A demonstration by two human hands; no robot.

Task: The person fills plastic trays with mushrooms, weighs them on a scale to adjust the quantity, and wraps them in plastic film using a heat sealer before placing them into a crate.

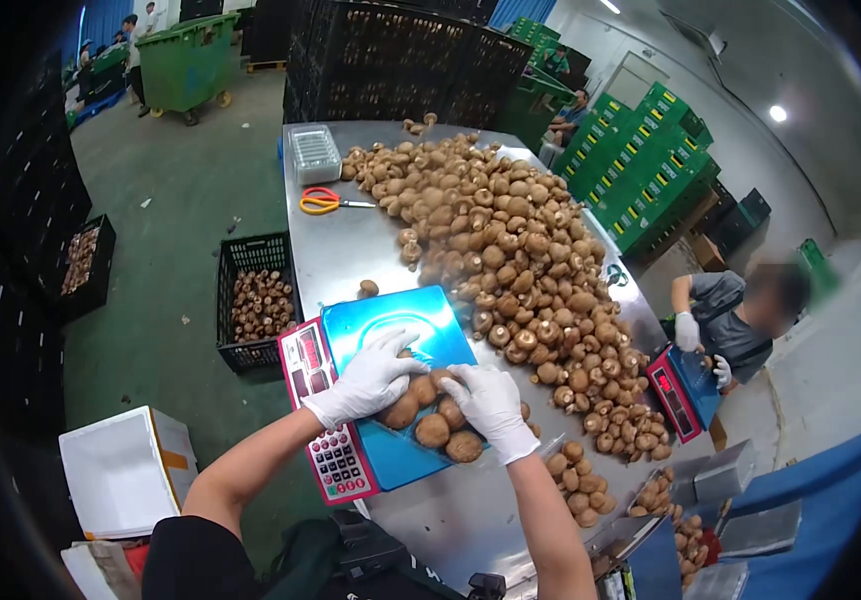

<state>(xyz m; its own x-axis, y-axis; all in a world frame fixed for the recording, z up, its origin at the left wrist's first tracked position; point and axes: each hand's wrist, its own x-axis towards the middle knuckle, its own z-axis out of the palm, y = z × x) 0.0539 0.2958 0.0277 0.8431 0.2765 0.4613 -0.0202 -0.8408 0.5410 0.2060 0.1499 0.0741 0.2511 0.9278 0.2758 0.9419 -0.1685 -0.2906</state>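
Observation:
My left hand (376, 378), in a white glove, bends its fingers over brown mushrooms (433, 431) grouped on the scale. From the other side my right hand (493, 402), also gloved, presses its fingertips onto the same group. The mushrooms seem to sit in a clear plastic tray, whose edges barely show under them. Beneath is a weighing scale with a shiny blue pan (416, 325) and a red keypad panel (341, 460). One loose mushroom (369, 288) lies just beyond the pan.
A large mushroom heap (511, 240) covers much of the metal table (346, 255). Orange-handled scissors (323, 201) and stacked clear trays (315, 153) lie at the far left. A black crate (259, 300) stands on the floor. A co-worker (741, 315) works at another scale (686, 390).

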